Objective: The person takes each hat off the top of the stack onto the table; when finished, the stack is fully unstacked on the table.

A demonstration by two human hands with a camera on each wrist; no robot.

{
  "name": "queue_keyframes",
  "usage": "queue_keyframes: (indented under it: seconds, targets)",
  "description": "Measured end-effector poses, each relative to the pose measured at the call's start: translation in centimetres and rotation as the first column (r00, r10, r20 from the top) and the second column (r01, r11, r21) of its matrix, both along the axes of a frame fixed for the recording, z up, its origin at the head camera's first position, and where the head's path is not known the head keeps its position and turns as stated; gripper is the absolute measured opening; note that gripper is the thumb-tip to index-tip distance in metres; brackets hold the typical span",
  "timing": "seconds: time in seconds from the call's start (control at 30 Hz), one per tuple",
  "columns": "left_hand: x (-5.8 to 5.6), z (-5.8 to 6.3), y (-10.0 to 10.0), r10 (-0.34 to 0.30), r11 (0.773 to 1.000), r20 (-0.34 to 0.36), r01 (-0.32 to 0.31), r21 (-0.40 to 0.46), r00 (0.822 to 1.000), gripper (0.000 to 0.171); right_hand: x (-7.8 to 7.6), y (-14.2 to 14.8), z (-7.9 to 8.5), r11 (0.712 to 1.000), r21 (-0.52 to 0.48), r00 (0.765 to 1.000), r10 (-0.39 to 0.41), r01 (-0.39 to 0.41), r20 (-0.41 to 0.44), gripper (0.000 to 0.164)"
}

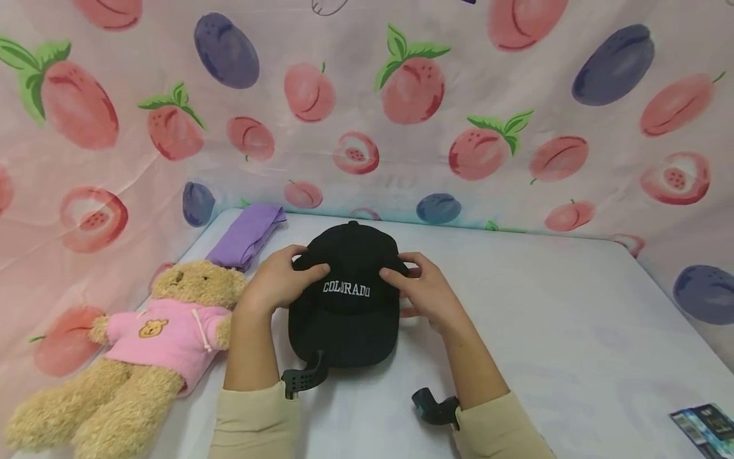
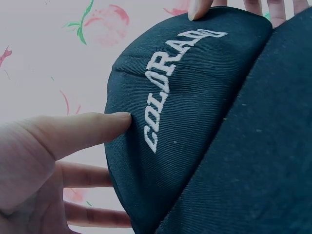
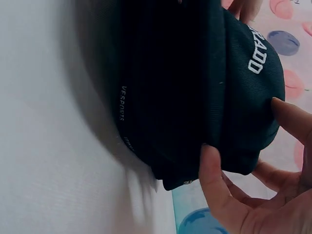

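A black baseball cap (image 1: pixel 350 325) with white "COLORADO" lettering stands between both hands, brim toward me. My left hand (image 1: pixel 281 280) grips its left side, thumb on the front panel and fingers behind the edge. On the opposite side, my right hand (image 1: pixel 427 290) holds the cap with its thumb on the front. In the left wrist view the left thumb (image 2: pixel 97 129) presses beside the lettering. The right wrist view shows the cap's dark inside with a printed inner band (image 3: pixel 123 105), and the right fingers (image 3: pixel 214 180) at its edge.
A teddy bear (image 1: pixel 166 344) in a pink top lies left of the left arm. Behind it is a folded purple cloth (image 1: pixel 249 236). A printed card or packet (image 1: pixel 708 427) lies at the right front on the white table (image 1: pixel 545 319). A fruit-patterned curtain (image 1: pixel 367 76) hangs behind.
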State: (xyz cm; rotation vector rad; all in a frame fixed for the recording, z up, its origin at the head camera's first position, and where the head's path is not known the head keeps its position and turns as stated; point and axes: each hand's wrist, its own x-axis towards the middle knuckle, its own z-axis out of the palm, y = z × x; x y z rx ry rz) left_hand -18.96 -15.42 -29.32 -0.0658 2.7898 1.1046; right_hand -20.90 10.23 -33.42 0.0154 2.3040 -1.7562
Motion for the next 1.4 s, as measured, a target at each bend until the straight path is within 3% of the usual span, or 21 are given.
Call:
queue_keyframes:
  seconds: [0.83,1.4]
  targets:
    - [1.2,2.4,2.1,0.032,0.999,-0.131,-0.036,-0.034,0.991,0.068,0.7,1.3,1.7,0.995,-0.024,0.990,-0.099,0.097,-0.100,0.061]
    - [0.8,3.0,4.9,0.026,0.999,-0.211,-0.015,0.051,0.977,0.062,0.6,4.4,3.7,0.991,-0.014,0.979,-0.133,0.133,-0.154,0.066]
